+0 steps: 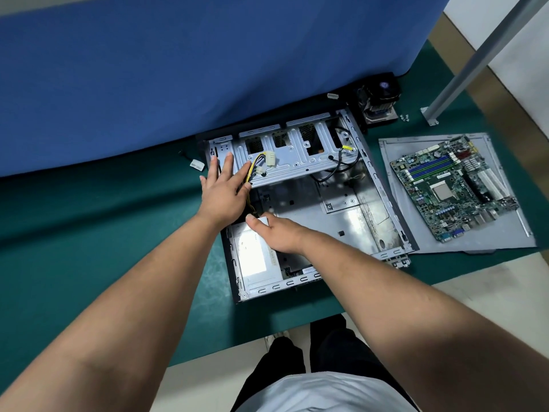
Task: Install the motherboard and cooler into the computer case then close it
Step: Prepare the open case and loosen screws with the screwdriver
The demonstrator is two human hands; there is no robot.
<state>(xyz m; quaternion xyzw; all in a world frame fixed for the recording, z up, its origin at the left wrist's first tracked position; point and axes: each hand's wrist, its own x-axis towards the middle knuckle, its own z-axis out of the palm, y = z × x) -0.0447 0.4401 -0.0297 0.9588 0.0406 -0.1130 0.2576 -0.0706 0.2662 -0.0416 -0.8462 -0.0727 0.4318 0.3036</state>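
Observation:
The open computer case [341,215] lies flat on the green table. My left hand [222,188] rests with straight fingers on the drive cage [297,162], next to yellow and black power cables [255,165]. My right hand [276,233] lies on the power supply [252,257], its fingers bent over the unit's far edge where the cables come out. The green motherboard [454,188] sits outside the case on the grey side panel [416,233] to the right. The cooler [380,102] stands behind the case's far right corner.
A blue partition [208,69] runs close behind the case. Several small screws [404,117] lie beside the cooler. A metal post [475,60] with its foot stands at the far right. White connectors [196,165] lie left of the case. The table's near edge [267,337] is by my legs.

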